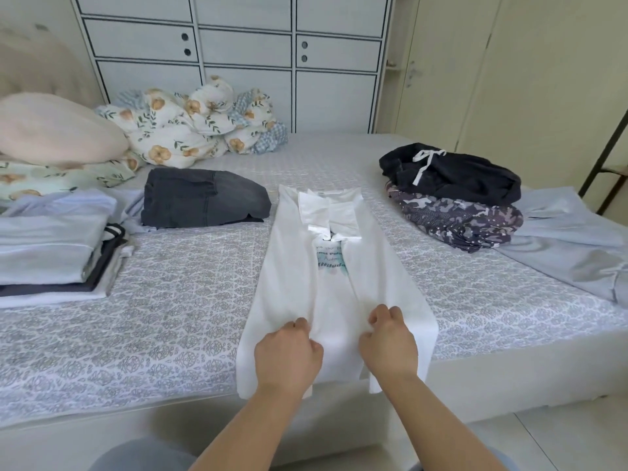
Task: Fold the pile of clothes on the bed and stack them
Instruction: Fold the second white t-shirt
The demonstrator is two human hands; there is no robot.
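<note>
Both hands, left (289, 355) and right (387, 341), curled, pinching white T-shirt (295, 266) near hem, apparently gathering fabric; shirt lies lengthwise on bed (176, 300) ahead of them, sides folded inward.

Pink pillow (51, 130) beside floral quilt bundle (193, 124) at bed head; white cabinet (238, 45) behind

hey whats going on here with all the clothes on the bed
A person is folding laundry on the bed. Both sides of a white t-shirt are already folded in, and the left hand and right hand grip its near hem. A stack of folded clothes sits at the left with folded dark jeans beside it. Unfolded clothes wait at the right.
</note>
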